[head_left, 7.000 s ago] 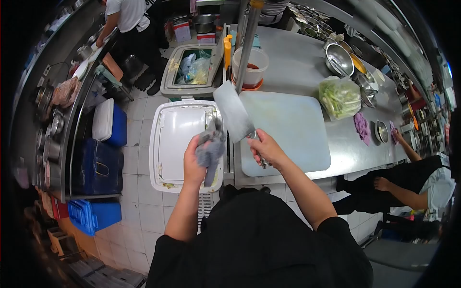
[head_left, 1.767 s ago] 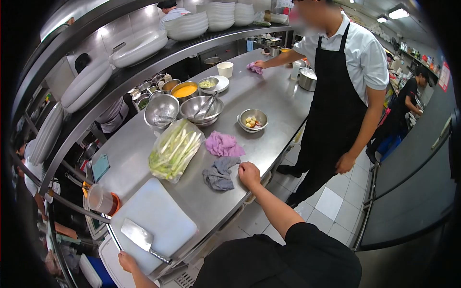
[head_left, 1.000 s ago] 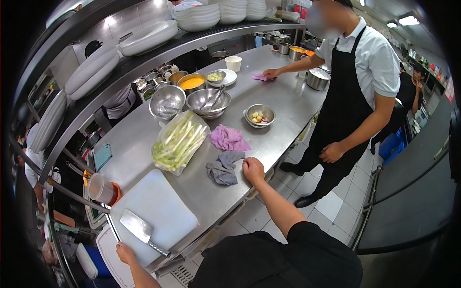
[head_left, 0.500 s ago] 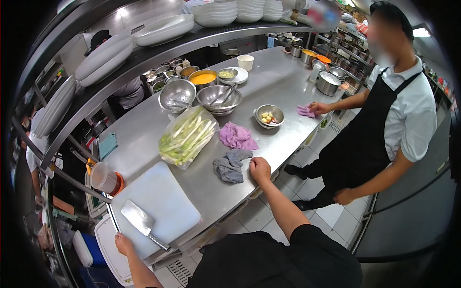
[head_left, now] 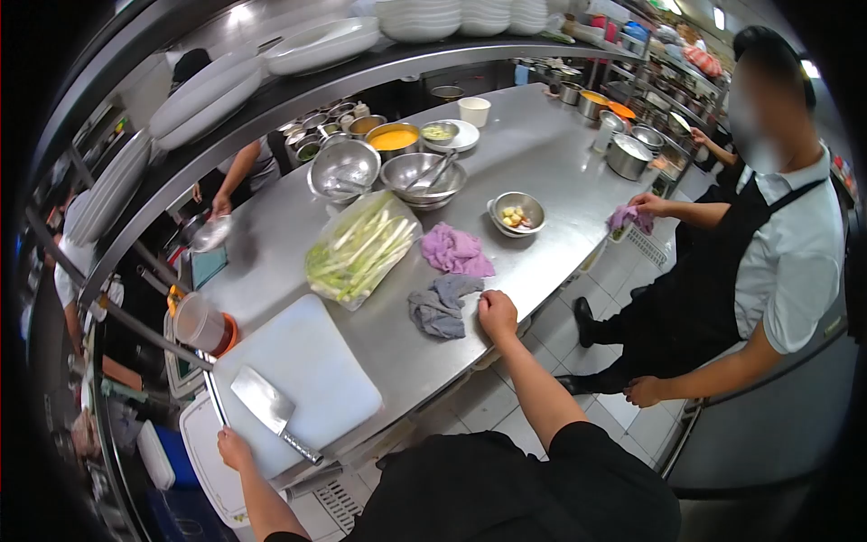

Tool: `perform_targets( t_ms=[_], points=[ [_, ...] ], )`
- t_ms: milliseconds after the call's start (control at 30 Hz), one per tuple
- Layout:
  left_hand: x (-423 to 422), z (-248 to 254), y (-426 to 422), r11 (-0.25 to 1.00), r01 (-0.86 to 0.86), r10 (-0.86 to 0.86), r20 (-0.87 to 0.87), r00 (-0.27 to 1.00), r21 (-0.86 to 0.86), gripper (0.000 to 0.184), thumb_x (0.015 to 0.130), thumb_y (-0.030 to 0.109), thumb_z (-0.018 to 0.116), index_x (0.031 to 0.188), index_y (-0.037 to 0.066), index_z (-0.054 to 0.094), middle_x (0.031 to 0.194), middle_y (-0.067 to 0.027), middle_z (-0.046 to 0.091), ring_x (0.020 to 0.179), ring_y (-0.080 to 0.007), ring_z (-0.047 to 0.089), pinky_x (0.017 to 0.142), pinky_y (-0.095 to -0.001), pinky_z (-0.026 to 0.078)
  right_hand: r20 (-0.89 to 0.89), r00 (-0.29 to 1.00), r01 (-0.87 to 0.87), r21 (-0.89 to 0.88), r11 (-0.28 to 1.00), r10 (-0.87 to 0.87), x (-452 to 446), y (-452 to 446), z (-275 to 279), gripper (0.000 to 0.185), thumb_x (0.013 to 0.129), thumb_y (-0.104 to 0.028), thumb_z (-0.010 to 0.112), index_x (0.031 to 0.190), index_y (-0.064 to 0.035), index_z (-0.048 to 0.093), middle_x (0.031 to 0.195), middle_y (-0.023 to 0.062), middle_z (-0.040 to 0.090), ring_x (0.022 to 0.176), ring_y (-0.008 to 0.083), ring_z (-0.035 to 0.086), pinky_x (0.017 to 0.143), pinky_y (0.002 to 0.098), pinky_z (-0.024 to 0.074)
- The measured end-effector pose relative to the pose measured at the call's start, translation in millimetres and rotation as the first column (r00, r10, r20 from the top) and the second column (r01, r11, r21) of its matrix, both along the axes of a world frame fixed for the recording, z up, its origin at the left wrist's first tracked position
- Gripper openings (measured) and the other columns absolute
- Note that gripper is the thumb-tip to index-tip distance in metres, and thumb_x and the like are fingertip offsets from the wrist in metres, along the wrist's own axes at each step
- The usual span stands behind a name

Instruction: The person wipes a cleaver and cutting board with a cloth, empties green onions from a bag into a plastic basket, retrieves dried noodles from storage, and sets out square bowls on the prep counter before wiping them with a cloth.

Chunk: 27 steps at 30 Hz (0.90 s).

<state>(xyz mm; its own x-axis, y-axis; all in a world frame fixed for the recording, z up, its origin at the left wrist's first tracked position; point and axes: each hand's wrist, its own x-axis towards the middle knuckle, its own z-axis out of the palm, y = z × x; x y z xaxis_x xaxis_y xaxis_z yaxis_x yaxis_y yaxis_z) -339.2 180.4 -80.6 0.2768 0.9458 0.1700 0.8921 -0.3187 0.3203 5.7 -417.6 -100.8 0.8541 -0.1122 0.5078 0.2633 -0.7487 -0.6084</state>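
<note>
My left hand (head_left: 235, 448) rests closed at the left edge of the steel table, beside the white cutting board (head_left: 336, 379); whether it grips the edge is hard to make out. On that board lies a cleaver (head_left: 263, 398), its handle toward the front. My right hand (head_left: 498, 315) is a closed fist on the table's front edge, with nothing visible in it. Just left of that fist lies a crumpled grey cloth (head_left: 440, 306), and behind it a purple cloth (head_left: 458, 250). A clear bag of green onions (head_left: 363, 248) sits behind the board.
Two metal bowls (head_left: 344, 168) stand behind the bag; a smaller bowl with cut pieces (head_left: 517, 215) is to their right. A co-worker in a black apron (head_left: 713, 298) stands at right, holding another purple cloth (head_left: 629, 219). A plate shelf (head_left: 316, 86) spans above; a red-filled container (head_left: 200, 323) stands left.
Since seven seconds ago, the cleaver and grey cloth have left my hands and lie down. Recently the co-worker's cloth has moved right, off the table's edge, and another person's hand with a bowl has appeared.
</note>
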Motion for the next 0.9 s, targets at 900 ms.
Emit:
perform_targets(
  t_ms=[900],
  points=[
    [0,0,8,0.998,-0.061,0.061,-0.021,0.998,0.0,0.044,0.1,0.042,0.039,0.107,0.007,0.065,0.105,-0.0165,0.067,0.1,-0.0373,0.062,0.088,-0.0524,0.045,-0.036,0.999,-0.022,-0.055,0.998,0.02,2,4,-9,0.016,0.087,-0.017,0.059,0.092,-0.0057,0.068,0.091,0.0141,0.067,0.086,0.0343,0.064,0.078,0.0414,0.0499]
  ],
)
